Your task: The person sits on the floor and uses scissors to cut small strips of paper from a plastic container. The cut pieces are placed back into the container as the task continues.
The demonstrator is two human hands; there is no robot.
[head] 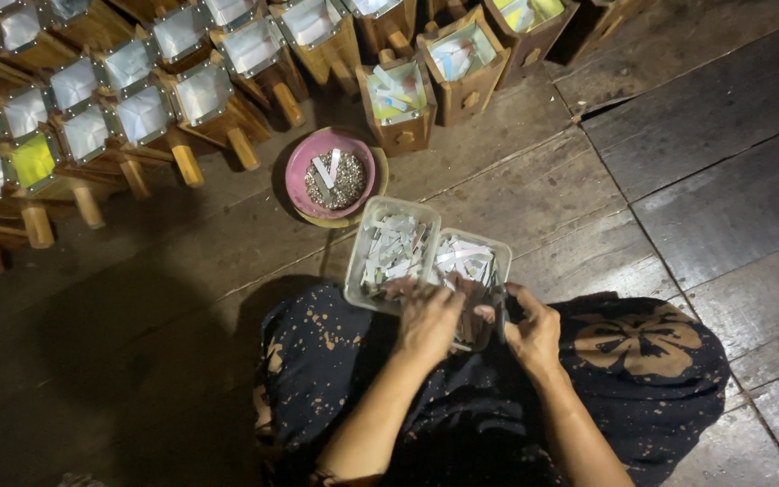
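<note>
Resting curled on paper strips (462,257) at the near edge of the right-hand clear tray (494,245): left hand (427,317), fingers (407,290) bent, grip not discernible. Pinching a dark object, too dim to identify, just right of that tray: right hand (534,329). Adjoining on its left: second clear tray (364,261). Beyond: pink bowl (303,167), rows of wooden boxes (227,99) on plank floor (696,162).

Both forearms are stretched forward over the lap. The left hand (427,317) is held palm down, fingers curled; the right hand (534,332) is half closed beside it.
</note>
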